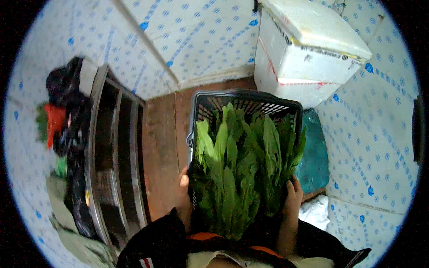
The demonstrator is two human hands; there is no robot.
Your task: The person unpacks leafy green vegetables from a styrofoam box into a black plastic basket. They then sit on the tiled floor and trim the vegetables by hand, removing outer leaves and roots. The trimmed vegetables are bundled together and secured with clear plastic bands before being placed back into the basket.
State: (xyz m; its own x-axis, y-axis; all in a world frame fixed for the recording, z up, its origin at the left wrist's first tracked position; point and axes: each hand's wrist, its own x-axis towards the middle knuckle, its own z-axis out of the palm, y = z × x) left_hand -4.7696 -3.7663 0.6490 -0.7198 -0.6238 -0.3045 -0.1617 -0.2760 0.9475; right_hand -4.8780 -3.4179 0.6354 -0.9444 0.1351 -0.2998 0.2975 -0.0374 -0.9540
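A black plastic basket (241, 95) with slotted walls is held in front of my body. Long green leafy vegetables (234, 160) fill it, lying lengthwise, and some leaves lean over the right rim. My left hand (183, 191) grips the basket's left side, its thumb showing near the edge. On the opposite side my right hand (292, 197) holds the basket, fingers partly hidden by the leaves. The lower end of the basket is covered by the leaves and my dark sleeves.
White foam boxes (301, 67) are stacked in the far right corner. A teal bag or sheet (313, 154) and a white bag (315, 212) lie right of the basket. Along the left stands a metal shelf rack (115, 134) with black plastic bags (77, 140). Brown flooring (161, 150) shows between.
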